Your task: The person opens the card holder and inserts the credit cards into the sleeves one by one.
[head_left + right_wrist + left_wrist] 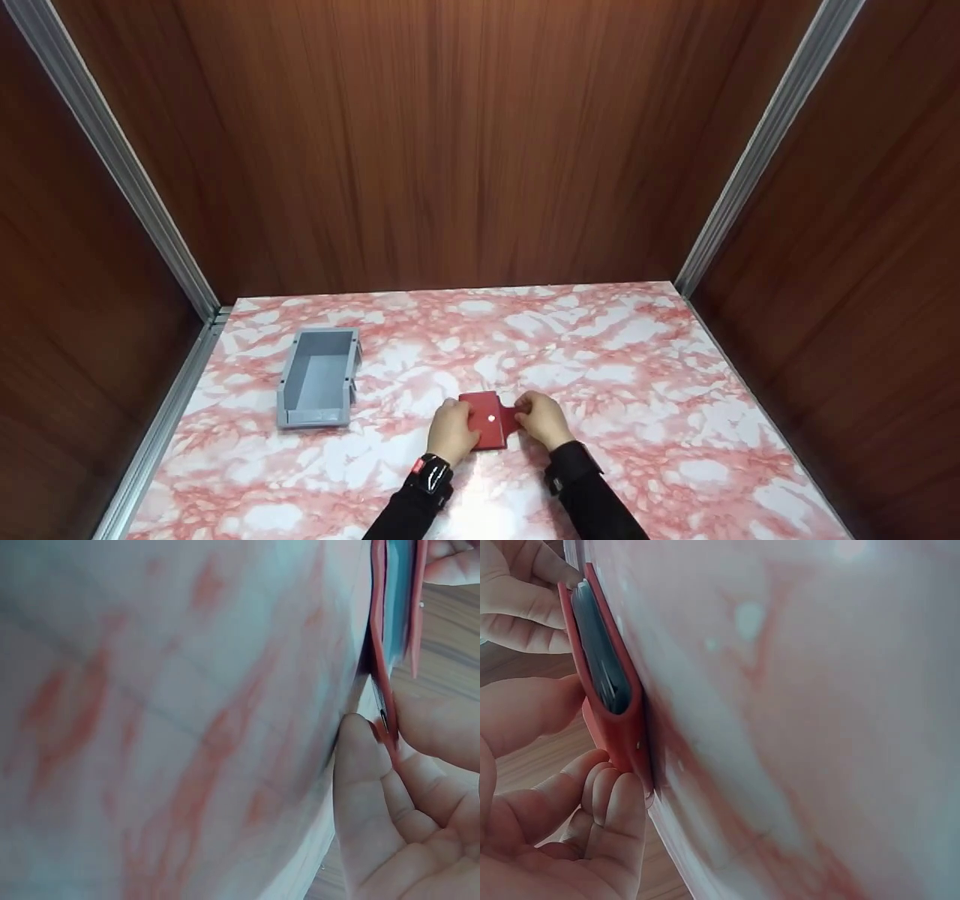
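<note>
A small red card holder [486, 435] lies near the front middle of the table, its cover marked by a white dot. My left hand [450, 433] grips its left, folded side between thumb and fingers. Clear dark sleeves [600, 652] show between the two covers in the left wrist view. From the right edge sticks out a narrower red strap [510, 420]; my right hand [543, 420] pinches its end between thumb and forefinger. The right wrist view shows that strap [385, 701] standing out beyond the upper cover. The holder's underside is hidden.
A grey open-fronted plastic bin [283, 416] stands to the left on the red-and-white marbled table [615, 472]. Brown wood-grain panels [450, 150] with metal corner rails [765, 150] enclose the table at the back and on both sides.
</note>
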Available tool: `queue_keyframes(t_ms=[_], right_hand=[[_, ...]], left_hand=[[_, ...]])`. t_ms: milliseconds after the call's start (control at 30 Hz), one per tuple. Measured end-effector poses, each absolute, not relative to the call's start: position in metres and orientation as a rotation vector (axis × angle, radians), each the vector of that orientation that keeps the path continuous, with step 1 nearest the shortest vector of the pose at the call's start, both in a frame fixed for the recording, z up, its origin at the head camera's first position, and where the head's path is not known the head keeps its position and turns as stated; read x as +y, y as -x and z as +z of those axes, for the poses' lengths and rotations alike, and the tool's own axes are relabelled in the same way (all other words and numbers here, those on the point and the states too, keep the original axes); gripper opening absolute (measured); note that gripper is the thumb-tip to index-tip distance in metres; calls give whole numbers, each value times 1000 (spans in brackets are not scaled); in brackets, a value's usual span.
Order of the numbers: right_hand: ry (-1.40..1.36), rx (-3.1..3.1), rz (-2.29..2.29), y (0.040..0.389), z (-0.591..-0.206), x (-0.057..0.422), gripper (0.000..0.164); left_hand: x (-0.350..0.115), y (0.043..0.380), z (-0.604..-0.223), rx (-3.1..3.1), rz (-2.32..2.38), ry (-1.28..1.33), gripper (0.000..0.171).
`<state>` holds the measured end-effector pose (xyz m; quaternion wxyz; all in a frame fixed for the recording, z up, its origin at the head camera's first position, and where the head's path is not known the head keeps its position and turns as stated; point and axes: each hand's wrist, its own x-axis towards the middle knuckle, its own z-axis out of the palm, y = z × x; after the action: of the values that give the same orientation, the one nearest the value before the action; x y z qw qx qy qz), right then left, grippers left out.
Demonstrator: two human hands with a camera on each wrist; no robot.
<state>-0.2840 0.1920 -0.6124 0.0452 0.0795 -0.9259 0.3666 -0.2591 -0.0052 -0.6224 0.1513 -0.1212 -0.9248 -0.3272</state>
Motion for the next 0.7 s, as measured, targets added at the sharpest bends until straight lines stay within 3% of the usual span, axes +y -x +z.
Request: queue_keyframes(t_ms=[700], right_hand=[[-231, -2798, 1150, 269, -600, 187, 16]], left_hand=[[-3, 260, -624, -2656, -940, 334, 29]])
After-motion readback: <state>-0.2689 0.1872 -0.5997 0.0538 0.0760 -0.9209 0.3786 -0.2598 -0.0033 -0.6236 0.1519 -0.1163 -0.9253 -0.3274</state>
